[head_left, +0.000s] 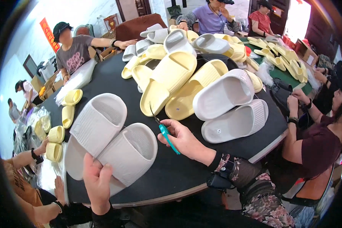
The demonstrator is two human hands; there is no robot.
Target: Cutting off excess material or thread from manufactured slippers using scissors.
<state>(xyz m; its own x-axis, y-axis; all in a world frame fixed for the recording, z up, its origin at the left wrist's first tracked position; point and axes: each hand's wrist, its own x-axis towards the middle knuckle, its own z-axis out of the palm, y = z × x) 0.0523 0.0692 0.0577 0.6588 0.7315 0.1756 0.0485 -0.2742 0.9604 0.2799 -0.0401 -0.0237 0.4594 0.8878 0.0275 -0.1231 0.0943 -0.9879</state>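
Observation:
My left hand [96, 181] pinches a pair of light grey slide slippers [130, 155] between thumb and fingers at the edge of one strap. They are tilted above the table's near left part, side by side, with ribbed straps. My right hand [188, 142] is closed round teal-handled snips [166, 136]. Their thin dark blades point up and away, in front of a yellow slipper [171, 72] on the pile. To the right of that hand lie a white-grey slipper [222, 97] and a grey slipper [235, 123].
The dark tabletop [163, 178] curves along its near edge. Yellow and grey slippers [212, 43] are heaped at the far middle. Small yellow slippers [67, 116] and clear plastic bags [78, 81] lie left. Other people sit around; a co-worker's hand [59, 190] is close on the left.

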